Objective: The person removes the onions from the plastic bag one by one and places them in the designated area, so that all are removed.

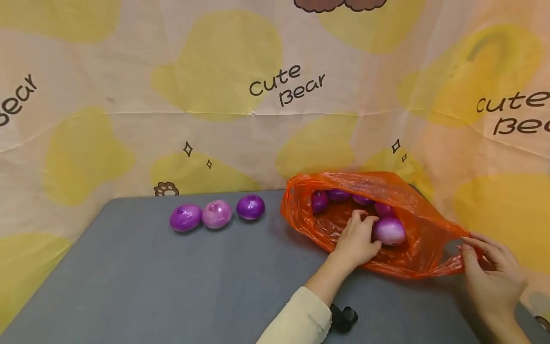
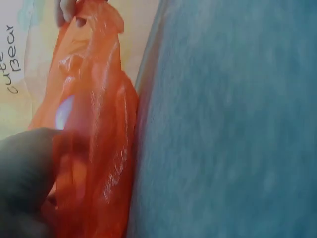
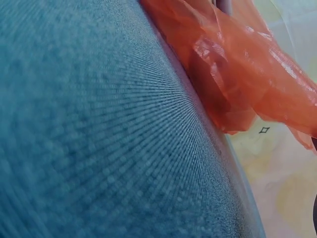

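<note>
An orange plastic bag (image 1: pixel 296 224) lies on its side with its mouth facing me. My left hand (image 1: pixel 356 239) reaches into that mouth, thumb and fingers around the left side of a pale purple onion (image 1: pixel 390 231). Behind it, several darker purple onions (image 1: pixel 319 201) sit along the back of the bag. At the bag's right end, my right hand (image 1: pixel 494 272) pinches the gathered handle and draws it out to the right. In the left wrist view, the bag's film (image 2: pixel 94 124) covers much of the left fingers, and the onion shows as a bright patch.
Three more onions, a dark purple one (image 1: pixel 185 218), a paler one (image 1: pixel 216 214) and another dark one (image 1: pixel 251 207), stand in a row left of the bag on the grey table (image 1: pixel 172 286). A patterned cloth (image 1: pixel 232 62) hangs behind. A black device (image 1: pixel 345 319) shows by the left sleeve.
</note>
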Demonstrator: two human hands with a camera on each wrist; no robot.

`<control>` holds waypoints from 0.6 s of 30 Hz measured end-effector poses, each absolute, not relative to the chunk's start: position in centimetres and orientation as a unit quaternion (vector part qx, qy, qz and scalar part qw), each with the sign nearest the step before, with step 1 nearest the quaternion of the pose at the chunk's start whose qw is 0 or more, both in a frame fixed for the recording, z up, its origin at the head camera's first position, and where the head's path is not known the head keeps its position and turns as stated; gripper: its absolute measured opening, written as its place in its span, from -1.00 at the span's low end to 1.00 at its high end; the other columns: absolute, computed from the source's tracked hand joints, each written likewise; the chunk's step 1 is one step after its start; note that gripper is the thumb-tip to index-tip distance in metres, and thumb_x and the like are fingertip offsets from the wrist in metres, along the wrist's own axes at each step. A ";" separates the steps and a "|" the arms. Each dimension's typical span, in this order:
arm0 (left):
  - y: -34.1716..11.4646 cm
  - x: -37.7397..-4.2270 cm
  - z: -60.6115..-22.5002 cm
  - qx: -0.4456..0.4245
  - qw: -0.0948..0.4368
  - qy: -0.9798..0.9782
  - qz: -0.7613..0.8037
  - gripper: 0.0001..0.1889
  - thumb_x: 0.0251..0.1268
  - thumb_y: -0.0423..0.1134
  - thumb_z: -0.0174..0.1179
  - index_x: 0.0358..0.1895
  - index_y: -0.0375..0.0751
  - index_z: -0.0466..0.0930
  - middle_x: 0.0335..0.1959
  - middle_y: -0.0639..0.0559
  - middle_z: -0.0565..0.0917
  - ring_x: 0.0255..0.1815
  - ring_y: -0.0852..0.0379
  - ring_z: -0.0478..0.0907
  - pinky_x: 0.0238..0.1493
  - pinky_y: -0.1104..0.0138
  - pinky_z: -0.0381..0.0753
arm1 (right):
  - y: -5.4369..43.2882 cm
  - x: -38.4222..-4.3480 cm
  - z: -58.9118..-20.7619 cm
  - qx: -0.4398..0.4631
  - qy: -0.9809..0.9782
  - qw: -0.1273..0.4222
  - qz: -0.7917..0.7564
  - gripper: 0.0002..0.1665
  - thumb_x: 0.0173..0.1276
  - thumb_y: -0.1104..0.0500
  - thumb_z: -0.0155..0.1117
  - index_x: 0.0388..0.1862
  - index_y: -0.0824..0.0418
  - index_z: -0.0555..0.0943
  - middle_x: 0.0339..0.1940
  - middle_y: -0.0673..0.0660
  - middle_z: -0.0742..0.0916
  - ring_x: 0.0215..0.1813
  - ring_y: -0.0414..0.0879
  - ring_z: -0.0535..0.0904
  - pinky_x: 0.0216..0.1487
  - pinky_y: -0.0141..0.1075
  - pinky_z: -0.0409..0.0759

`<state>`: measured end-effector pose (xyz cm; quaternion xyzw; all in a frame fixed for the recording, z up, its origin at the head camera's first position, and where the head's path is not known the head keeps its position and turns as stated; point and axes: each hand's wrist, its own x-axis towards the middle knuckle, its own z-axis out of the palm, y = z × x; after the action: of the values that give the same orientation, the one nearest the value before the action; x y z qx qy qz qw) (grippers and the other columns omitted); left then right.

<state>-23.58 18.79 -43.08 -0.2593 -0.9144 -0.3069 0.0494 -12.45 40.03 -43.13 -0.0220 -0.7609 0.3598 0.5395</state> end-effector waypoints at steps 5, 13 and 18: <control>19.3 -23.6 -42.9 -0.246 0.034 -0.915 -0.319 -0.33 0.15 0.11 0.43 0.35 0.20 0.43 0.34 0.12 0.43 0.27 0.18 0.50 0.17 0.32 0.61 | 40.0 -13.1 -43.5 -0.008 -0.734 0.554 0.392 -0.83 0.18 0.46 0.34 -0.28 0.60 0.72 -0.09 -0.28 0.77 -0.07 -0.51 0.63 -0.17 -0.81 0.49; 20.7 -23.4 -42.9 -0.331 0.038 -0.900 -0.281 -0.30 0.18 0.19 0.40 0.40 0.25 0.42 0.36 0.26 0.51 0.33 0.27 0.51 0.28 0.33 0.57 | 40.2 -12.9 -43.4 -0.014 -0.734 0.557 0.387 -0.84 0.18 0.46 0.36 -0.28 0.59 0.73 -0.09 -0.25 0.78 -0.11 -0.53 0.65 -0.19 -0.80 0.49; 21.6 -23.2 -43.0 -0.351 0.079 -0.898 -0.255 -0.38 0.11 0.15 0.46 0.25 0.16 0.49 0.15 0.29 0.66 0.17 0.32 0.61 0.32 0.39 0.51 | 40.2 -12.6 -43.3 -0.029 -0.738 0.549 0.392 -0.84 0.19 0.46 0.35 -0.27 0.57 0.73 -0.09 -0.22 0.78 -0.10 -0.51 0.67 -0.18 -0.79 0.51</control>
<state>-23.22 21.58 -43.04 -0.3510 -0.8977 -0.2545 0.0786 -12.62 40.19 -43.29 -0.0286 -0.7379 0.3917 0.5489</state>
